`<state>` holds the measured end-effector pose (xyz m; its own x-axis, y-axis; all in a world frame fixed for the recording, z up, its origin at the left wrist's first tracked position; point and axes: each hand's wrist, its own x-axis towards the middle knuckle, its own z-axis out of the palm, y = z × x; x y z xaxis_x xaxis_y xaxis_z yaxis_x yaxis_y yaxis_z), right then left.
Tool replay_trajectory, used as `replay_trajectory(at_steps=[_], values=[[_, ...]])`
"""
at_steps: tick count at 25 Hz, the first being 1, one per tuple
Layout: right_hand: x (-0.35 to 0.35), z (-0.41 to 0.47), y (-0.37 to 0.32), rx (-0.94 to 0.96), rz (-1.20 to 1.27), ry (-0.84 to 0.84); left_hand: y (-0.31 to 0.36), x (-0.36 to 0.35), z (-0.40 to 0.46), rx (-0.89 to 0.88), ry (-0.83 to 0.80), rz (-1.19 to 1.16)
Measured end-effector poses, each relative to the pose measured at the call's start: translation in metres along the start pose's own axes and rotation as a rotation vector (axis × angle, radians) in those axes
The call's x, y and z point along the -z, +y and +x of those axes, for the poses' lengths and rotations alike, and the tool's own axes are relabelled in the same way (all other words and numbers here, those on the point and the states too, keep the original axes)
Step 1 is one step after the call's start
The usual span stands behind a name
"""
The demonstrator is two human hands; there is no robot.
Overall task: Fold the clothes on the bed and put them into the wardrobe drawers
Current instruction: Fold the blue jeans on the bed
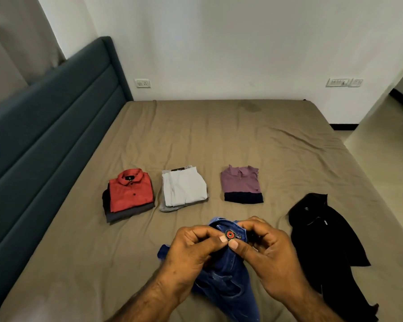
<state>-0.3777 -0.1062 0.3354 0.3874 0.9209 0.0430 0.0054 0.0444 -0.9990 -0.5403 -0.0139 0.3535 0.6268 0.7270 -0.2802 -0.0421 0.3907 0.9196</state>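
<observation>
Two hands work at the waistband of the blue jeans (pixel 223 275) that we hold low over the near edge of the bed (pixel 219 140): our left hand (pixel 191 249) and right hand (pixel 268 254) each pinch the denim beside its red button (pixel 229 234). Beyond them we see three folded piles in a row, a red shirt (pixel 129 190), pale trousers (pixel 184 188) and a purple polo (pixel 241 183). A black garment (pixel 323 240) sprawls unfolded just to the right.

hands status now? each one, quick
Left hand: closed, pinching the blue jeans at the waistband.
Right hand: closed, pinching the same waistband.
</observation>
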Motion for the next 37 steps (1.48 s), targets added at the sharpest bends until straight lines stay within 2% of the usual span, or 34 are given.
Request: replay_trajectory(at_steps=[4,9,11,14,18,20,25,28,32,37], values=[[0.006,0.001,-0.003,-0.036,0.025,-0.097,0.001,0.012,-0.005,-0.050,-0.144,0.055],[0.002,0.000,-0.005,-0.033,0.116,-0.087,-0.008,-0.004,-0.007,-0.128,0.054,0.102],[0.001,0.000,-0.007,0.004,0.098,-0.079,-0.009,-0.002,-0.005,-0.208,0.036,0.156],[-0.002,-0.002,-0.007,0.038,0.077,-0.015,-0.007,0.002,-0.002,-0.229,0.004,0.196],[-0.015,-0.008,0.000,0.037,0.065,0.184,-0.011,0.000,-0.003,-0.244,0.057,0.217],[-0.016,-0.006,0.001,0.040,0.023,0.205,-0.012,-0.001,-0.005,-0.271,0.097,0.185],[-0.001,0.000,-0.022,0.100,-0.337,-0.028,-0.017,0.003,-0.012,-0.342,0.189,0.218],[0.002,0.001,-0.030,0.084,-0.363,-0.085,-0.019,0.004,-0.015,-0.386,0.233,0.255],[-0.002,-0.006,-0.027,0.091,-0.321,-0.014,-0.015,0.001,-0.018,-0.391,0.180,0.269],[-0.008,-0.005,-0.030,0.193,-0.269,0.066,0.001,0.012,-0.012,-0.383,0.004,0.250]])
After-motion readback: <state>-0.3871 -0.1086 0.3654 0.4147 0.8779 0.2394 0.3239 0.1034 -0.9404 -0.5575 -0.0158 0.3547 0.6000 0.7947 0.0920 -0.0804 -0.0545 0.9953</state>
